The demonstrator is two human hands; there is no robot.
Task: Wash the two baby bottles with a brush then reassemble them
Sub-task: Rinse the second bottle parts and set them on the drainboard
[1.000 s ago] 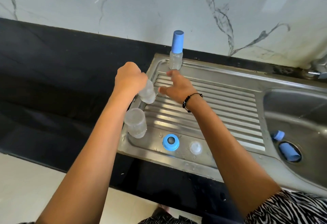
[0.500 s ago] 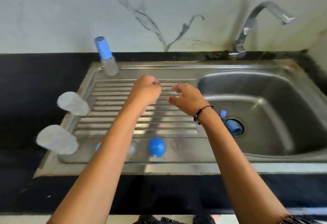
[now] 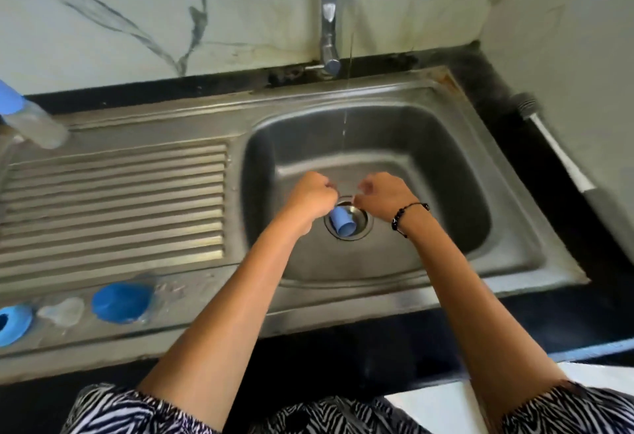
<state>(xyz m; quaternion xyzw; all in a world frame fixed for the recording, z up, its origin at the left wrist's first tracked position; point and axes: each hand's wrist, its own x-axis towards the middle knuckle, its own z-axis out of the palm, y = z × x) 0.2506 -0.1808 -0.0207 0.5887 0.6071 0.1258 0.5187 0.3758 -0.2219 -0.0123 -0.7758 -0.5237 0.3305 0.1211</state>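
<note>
Both bare forearms extended forward, converging | left hand [image 3: 310, 197] fingers curled into a loose fist, nothing visibly held | right hand [image 3: 384, 197] fingers curled, contents unclear | black beaded wristband [image 3: 406, 218] on right wrist

A thin line of water [image 3: 346, 118] runs down from the shiny tap [image 3: 330, 18] into the metal sink [image 3: 446, 166]. The wall [image 3: 120, 15] behind is white with grey swirly lines (like marble), and the counter [image 3: 343, 341] around the sink is black.
</note>
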